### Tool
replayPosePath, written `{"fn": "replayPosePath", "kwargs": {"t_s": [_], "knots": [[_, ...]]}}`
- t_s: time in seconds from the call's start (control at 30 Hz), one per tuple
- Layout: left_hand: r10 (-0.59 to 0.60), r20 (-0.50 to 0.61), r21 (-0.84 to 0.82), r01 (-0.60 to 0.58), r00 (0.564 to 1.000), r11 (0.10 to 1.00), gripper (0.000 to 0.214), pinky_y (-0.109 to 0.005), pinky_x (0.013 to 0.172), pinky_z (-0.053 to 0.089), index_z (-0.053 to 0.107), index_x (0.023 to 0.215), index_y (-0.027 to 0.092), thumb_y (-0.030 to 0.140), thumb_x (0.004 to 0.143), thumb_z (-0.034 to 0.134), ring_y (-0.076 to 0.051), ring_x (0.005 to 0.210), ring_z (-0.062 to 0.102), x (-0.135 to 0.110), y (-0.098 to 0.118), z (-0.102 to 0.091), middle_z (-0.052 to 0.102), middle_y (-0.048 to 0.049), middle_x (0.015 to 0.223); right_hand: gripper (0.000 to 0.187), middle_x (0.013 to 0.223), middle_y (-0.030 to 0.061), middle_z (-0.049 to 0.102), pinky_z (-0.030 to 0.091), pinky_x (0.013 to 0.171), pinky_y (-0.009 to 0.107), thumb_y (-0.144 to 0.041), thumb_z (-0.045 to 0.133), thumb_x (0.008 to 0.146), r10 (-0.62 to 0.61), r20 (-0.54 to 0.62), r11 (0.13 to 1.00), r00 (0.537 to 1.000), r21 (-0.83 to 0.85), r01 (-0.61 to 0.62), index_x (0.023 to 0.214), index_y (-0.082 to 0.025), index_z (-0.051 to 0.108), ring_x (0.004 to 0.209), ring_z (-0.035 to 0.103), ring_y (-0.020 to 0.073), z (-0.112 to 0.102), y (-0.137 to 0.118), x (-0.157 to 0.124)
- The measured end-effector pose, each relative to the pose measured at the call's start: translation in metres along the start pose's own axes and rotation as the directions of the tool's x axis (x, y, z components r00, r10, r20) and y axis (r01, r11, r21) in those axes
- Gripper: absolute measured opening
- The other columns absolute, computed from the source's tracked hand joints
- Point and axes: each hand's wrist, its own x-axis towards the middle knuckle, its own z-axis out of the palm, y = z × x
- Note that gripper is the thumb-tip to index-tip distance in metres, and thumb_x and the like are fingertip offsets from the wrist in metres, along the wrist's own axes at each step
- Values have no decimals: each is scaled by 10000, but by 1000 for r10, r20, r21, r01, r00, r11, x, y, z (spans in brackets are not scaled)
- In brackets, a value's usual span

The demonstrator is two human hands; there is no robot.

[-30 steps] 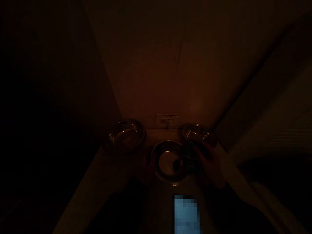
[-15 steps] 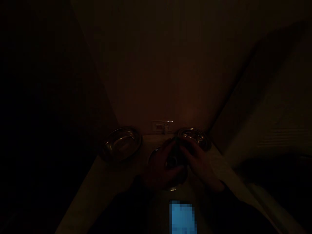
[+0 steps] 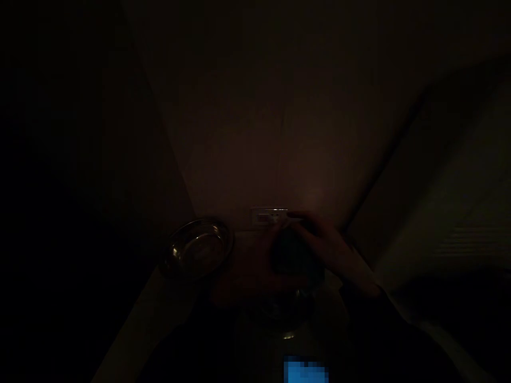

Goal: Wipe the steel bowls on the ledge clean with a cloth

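Observation:
The picture is very dark. My left hand (image 3: 251,266) is wrapped round the near and left sides of a dark greenish lump (image 3: 297,255), whose kind I cannot make out. From the right, my right hand (image 3: 329,242) reaches over the top of the same lump, fingers bent against it. Just below the hands is a dark, round, shiny vessel (image 3: 275,311), partly covered by my left forearm. Shadow hides most of the fingertips.
A shiny metal bowl (image 3: 195,247) stands at the left of the light tabletop (image 3: 131,330). Behind, a socket plate (image 3: 269,216) is set in the wall. A lit phone screen (image 3: 306,372) lies at the near edge.
Both hands have risen with the dark lump, away from the round vessel. My right hand now covers the metal dish at the back right. The view has tilted slightly up.

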Motion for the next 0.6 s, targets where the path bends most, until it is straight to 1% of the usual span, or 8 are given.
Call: {"fn": "replayPosePath", "kwargs": {"t_s": [0.07,0.17,0.27,0.37,0.43,0.5,0.53,0.6], "knots": [[32,-4,100,-31,999,994,865,-436,1050,404,362,1422,298,310,652,755,-275,1274,478,-1,-3,-1,474,-73,1431,303,1132,54,677,456,951,383,-347,519,862,6,-20,1000,1000,-8,-6,1123,-225,614,1065,613,211,6,1,2],[-21,-98,137,35,995,990,667,-400,1024,431,452,1368,236,238,730,647,-254,1209,540,2,-8,-4,559,-75,1349,355,1130,53,676,477,921,380,-410,524,868,36,10,999,999,2,-36,1170,-236,592,1039,624,211,8,4,0],[-86,-202,114,110,976,987,487,-367,931,497,581,1236,210,224,749,591,-240,1076,623,6,-11,-8,668,-60,1191,469,1178,60,651,508,881,386,-432,596,822,70,104,995,992,61,-76,1250,-250,542,1036,624,221,0,11,-5],[-157,-291,86,189,944,978,348,-358,851,529,672,1086,201,282,756,596,-242,970,661,7,-11,-10,718,-60,1063,561,1233,55,622,514,888,383,-407,658,777,40,221,994,974,87,-60,1297,-258,509,1065,611,224,-12,20,-9],[-234,-337,66,271,912,960,311,-361,818,535,704,1012,200,334,745,619,-253,937,667,7,-11,-12,730,-67,1011,530,1235,54,623,492,927,392,-371,673,761,-1,282,999,959,39,-11,1261,-244,551,1087,600,231,-20,25,-9],[-295,-363,26,326,884,945,318,-359,801,535,711,987,202,385,745,620,-257,928,667,7,-11,-13,734,-65,988,437,1191,49,647,489,928,398,-351,658,768,-23,330,999,944,-16,30,1186,-232,613,1063,610,238,-26,29,-10],[-320,-374,-1,344,870,939,329,-357,800,533,709,989,202,403,744,620,-256,928,667,7,-11,-13,735,-62,982,384,1148,45,667,504,898,393,-357,642,782,-14,359,999,933,-34,28,1144,-227,639,1021,627,235,-28,30,-10],[-355,-366,-57,360,860,931,364,-363,831,522,696,1013,207,445,749,619,-259,962,659,6,-10,-15,729,-57,1012,315,1029,34,701,541,786,361,-402,604,817,40,415,999,909,-47,-23,1062,-217,674,894,660,217,-31,31,-10]]}}
